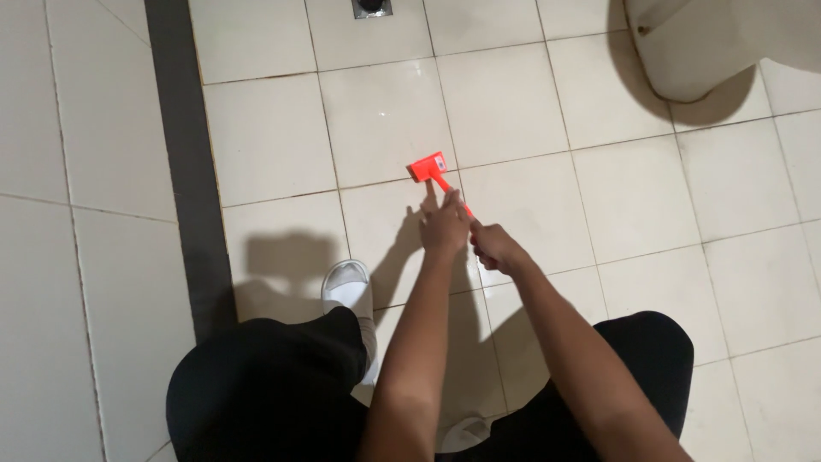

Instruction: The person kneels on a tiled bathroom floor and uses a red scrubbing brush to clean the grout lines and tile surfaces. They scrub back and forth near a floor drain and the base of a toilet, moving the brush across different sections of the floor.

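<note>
A small orange-red hammer-shaped tool [430, 168] has its blocky head resting on a grout line of the white tiled floor [530, 111]. My right hand [494, 246] grips the lower end of its thin handle. My left hand [442, 224] lies over the handle nearer the head, fingers stretched forward along it and touching it. Both forearms reach out from the bottom of the view, above my knees in black trousers.
A white slipper [346, 287] is on my left foot. A dark grey strip [184, 154] runs down the floor at the left. The base of a white ceramic fixture [693, 47] stands at the top right; a metal floor drain [371, 8] is at the top.
</note>
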